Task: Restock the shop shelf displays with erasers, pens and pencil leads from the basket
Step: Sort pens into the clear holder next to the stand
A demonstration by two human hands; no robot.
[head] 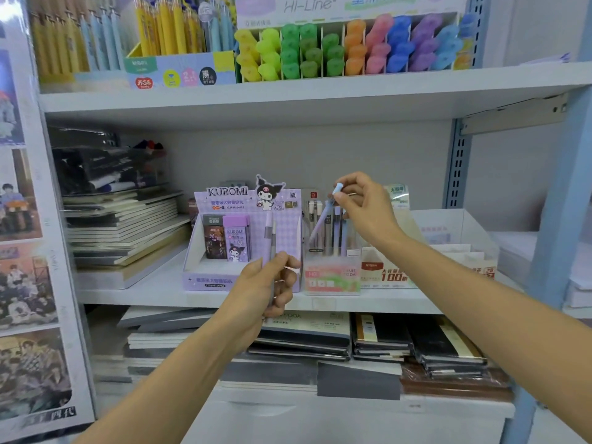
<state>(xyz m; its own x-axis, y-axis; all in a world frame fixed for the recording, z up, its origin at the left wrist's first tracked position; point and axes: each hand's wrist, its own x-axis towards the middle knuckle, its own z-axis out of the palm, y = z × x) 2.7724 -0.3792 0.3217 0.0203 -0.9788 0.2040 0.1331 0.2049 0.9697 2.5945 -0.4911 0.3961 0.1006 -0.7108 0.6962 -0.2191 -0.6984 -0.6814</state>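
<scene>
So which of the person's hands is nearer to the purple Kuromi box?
Left. The left hand, gripping thin tubes, is just in front of the Kuromi box, at its right corner; the right hand is further right, above the neighbouring clear holder, pinching a lilac tube.

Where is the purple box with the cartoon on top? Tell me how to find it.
Look at the middle shelf, under the row of bright highlighters. The Kuromi box stands between a stack of notebooks on its left and a clear pen holder on its right. Only it is lilac, with a black-eared cartoon figure poking up from its top.
</scene>
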